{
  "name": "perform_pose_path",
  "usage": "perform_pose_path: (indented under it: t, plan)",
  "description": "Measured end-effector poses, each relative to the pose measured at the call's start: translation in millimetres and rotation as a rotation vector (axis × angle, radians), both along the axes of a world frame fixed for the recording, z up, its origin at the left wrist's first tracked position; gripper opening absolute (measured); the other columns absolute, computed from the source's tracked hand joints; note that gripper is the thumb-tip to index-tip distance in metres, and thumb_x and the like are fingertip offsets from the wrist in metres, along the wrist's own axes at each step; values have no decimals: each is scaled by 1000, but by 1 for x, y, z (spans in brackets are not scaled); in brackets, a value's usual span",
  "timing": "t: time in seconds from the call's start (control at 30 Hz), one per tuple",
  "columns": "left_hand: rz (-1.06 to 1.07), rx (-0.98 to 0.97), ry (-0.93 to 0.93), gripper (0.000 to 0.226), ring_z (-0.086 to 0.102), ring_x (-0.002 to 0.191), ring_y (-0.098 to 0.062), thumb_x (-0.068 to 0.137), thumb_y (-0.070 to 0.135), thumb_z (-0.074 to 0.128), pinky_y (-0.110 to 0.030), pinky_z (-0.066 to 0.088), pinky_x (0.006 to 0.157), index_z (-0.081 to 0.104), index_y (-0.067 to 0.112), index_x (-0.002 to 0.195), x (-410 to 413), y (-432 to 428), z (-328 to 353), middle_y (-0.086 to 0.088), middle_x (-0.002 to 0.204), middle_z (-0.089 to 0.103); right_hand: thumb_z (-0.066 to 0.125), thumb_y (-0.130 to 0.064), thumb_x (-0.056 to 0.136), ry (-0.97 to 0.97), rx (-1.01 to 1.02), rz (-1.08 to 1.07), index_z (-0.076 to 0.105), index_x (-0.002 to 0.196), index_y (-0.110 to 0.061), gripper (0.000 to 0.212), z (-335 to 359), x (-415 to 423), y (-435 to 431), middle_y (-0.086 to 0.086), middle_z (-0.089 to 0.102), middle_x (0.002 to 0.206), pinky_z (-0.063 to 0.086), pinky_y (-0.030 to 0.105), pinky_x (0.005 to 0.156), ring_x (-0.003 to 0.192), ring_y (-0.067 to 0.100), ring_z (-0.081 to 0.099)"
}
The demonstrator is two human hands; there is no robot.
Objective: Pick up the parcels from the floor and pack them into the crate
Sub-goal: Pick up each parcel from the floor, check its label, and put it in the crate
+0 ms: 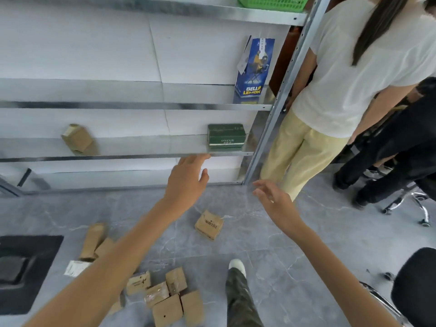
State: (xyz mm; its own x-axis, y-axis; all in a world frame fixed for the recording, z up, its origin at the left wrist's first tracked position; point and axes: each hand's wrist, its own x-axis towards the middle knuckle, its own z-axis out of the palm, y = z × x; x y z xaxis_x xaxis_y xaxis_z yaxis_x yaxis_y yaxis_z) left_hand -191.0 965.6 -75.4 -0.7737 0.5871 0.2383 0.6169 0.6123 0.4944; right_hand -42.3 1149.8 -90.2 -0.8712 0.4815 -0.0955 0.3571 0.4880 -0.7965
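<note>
Fingers (196,159) spread, empty, left hand (186,182) and right hand (273,201); lone parcel (209,224) below; shelf rack (141,106) ahead, bystander (342,79) at right.

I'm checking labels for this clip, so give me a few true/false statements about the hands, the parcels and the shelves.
1. The left hand and right hand hold nothing. True.
2. The green box sits on the floor. False: it stands on the lower shelf.
3. One parcel lies apart from the cluster on the floor. True.
4. The blue box lies flat. False: it stands upright on the middle shelf.
5. A brown parcel lies on the lower shelf. True.
</note>
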Motion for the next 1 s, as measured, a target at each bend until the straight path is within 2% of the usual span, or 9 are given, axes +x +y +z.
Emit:
perform_pose_path:
  t: [0.07, 0.23, 0.37, 0.5, 0.57, 0.7, 0.77, 0.9, 1.0]
  plan:
    - [33, -31, -47, 40, 49, 116, -23, 94, 18, 47, -36, 44, 92, 48, 20, 134, -16, 26, -19, -3, 124, 58, 48, -26, 97, -43, -36, 46, 58, 111, -26, 17, -20, -28, 29, -3, 66, 104, 44, 24, 84, 102, 10, 59]
    - [174, -134, -176, 41, 50, 112, -26, 93, 17, 46, -39, 46, 88, 48, 18, 134, -73, 79, -79, -7, 119, 59, 47, -23, 98, -185, -96, 120, 56, 108, -25, 14, -88, -97, 96, -3, 65, 100, 39, 20, 78, 96, 12, 59]
    - [317, -203, -211, 36, 56, 103, -34, 91, 11, 48, -41, 44, 87, 57, 10, 125, -119, 108, -161, -14, 112, 64, 47, -22, 97, -325, -178, 138, 57, 111, -20, 17, -185, -150, 126, -1, 63, 103, 43, 26, 78, 99, 14, 58]
    - [406, -235, -308, 34, 60, 98, -34, 89, 10, 48, -41, 45, 88, 60, 11, 121, -161, 133, -303, -13, 109, 66, 42, -19, 97, -444, -174, 195, 57, 109, -13, 20, -325, -205, 141, 0, 60, 93, 41, 26, 63, 81, 18, 56]
    - [421, -261, -402, 35, 58, 100, -32, 91, 10, 45, -41, 44, 88, 56, 12, 124, -176, 143, -390, -13, 111, 62, 41, -18, 98, -523, -168, 187, 58, 110, -10, 22, -412, -226, 148, 2, 59, 96, 39, 26, 62, 80, 17, 53]
    - [411, -385, -633, 38, 51, 110, -31, 94, 10, 39, -43, 46, 88, 44, 8, 132, -185, 156, -573, -15, 122, 50, 39, -18, 99, -757, -193, 112, 59, 115, -1, 31, -594, -238, 161, 16, 62, 113, 42, 34, 84, 104, 32, 57]
    - [389, -426, -754, 45, 45, 118, -31, 94, 9, 40, -43, 45, 93, 35, 9, 138, -184, 156, -663, -15, 132, 43, 38, -15, 98, -884, -249, 67, 58, 118, 3, 33, -679, -234, 162, 21, 61, 118, 44, 39, 95, 108, 35, 57]
    - [409, -416, -953, 69, 33, 132, -32, 92, 4, 46, -45, 38, 104, 11, 14, 150, -185, 150, -806, -16, 147, 25, 39, -7, 96, -1058, -438, -14, 46, 135, 0, 40, -807, -225, 146, 16, 55, 113, 47, 41, 95, 95, 24, 53]
    - [479, -328, -1063, 70, 39, 127, -36, 89, 3, 48, -39, 44, 93, 14, 12, 149, -188, 146, -866, -18, 145, 25, 44, -9, 94, -1021, -669, -21, 30, 147, -15, 55, -855, -227, 130, 8, 52, 112, 46, 36, 95, 104, 25, 56]
